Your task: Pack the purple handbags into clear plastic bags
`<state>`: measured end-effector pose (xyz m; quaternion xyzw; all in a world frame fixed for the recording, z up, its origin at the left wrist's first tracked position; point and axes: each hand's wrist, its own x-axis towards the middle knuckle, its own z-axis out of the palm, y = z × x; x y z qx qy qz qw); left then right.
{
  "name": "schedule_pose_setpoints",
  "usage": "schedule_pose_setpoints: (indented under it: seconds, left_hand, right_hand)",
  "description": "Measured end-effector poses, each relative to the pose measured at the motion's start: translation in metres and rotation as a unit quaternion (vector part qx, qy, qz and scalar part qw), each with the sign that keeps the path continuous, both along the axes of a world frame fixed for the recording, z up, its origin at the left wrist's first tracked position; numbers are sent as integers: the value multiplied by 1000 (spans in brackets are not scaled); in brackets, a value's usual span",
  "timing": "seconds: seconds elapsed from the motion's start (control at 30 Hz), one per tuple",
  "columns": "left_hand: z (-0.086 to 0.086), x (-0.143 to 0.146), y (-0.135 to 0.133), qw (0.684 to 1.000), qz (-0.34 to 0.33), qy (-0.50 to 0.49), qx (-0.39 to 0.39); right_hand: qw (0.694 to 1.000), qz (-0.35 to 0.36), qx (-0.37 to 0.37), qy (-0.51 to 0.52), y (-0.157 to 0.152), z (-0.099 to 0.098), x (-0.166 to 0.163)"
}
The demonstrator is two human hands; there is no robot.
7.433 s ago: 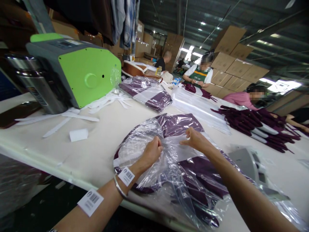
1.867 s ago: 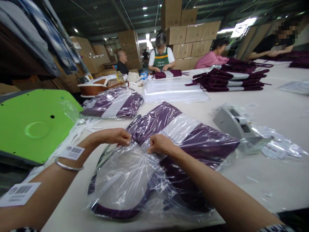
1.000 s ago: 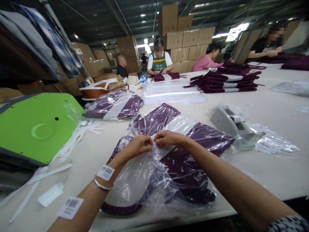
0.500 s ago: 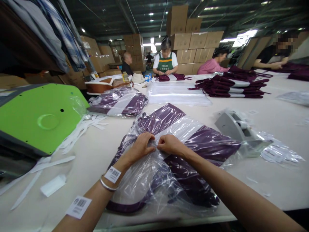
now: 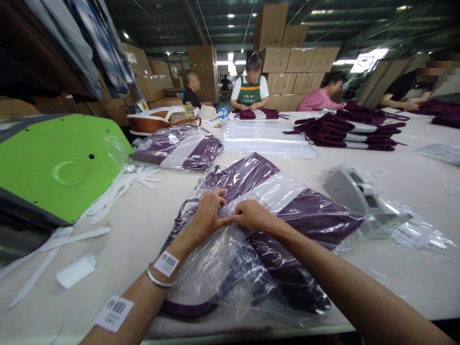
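Observation:
A folded purple garment (image 5: 251,172) with a white band lies in a clear plastic bag (image 5: 208,268) on the table before me. My left hand (image 5: 206,213) is on the bag's film, fingers curved and thumb stretched towards my other hand. My right hand (image 5: 249,214) is closed in a pinch on the film, its fingertips meeting the left thumb. What lies between the fingertips is too small to make out. Barcode stickers (image 5: 166,263) are stuck on my left forearm, by a silver bracelet (image 5: 158,278).
Another bagged purple garment (image 5: 187,148) lies behind left, beside a green-sided machine (image 5: 64,167) and white paper strips (image 5: 118,191). Clear bags (image 5: 266,139) are stacked behind. A grey tape dispenser (image 5: 352,191) and purple garments (image 5: 345,136) are at right. Co-workers (image 5: 251,91) handle garments across the table.
My left fingers have moved slightly left and up, away from the thumb, which now reaches the right fingertips. The right hand stays pinched on the bag. The view has shifted slightly.

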<state>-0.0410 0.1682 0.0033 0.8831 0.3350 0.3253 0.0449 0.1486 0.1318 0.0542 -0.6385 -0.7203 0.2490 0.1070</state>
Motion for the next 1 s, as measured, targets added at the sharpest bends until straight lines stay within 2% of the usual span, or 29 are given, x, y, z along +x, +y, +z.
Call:
schedule_pose_setpoints:
  seconds: [0.13, 0.27, 0.4, 0.53, 0.6, 0.67, 0.77, 0.9, 1.0]
  left_hand:
    - [14, -16, -2, 998, 32, 29, 37]
    - [11, -37, 4, 990, 119, 79, -18]
    - [-4, -45, 12, 976, 143, 153, -55]
    - [3, -40, 3, 973, 162, 166, -11]
    - [12, -35, -12, 974, 156, 162, 14]
    - [16, -28, -31, 978, 118, 174, 13]
    - [10, -15, -56, 977, 66, 203, -22]
    - [-3, -5, -70, 975, 86, 199, -43]
    - [-6, -5, -70, 976, 94, 191, -36]
  right_hand:
    - [997, -11, -52, 54, -7, 11, 3]
    - [990, -5, -103, 92, -12, 9, 4]
    - [999, -6, -34, 3, -12, -2, -3]
    - [997, -19, -11, -74, -12, -4, -10]
    - [996, -20, -6, -85, -12, -4, -10]
    - [996, -16, 1, -90, -13, -4, -9]
    - [995, -21, 7, -97, -13, -4, -6]
    - [997, -40, 25, -60, -16, -1, 5]
    - [997, -48, 40, 32, -28, 11, 35]
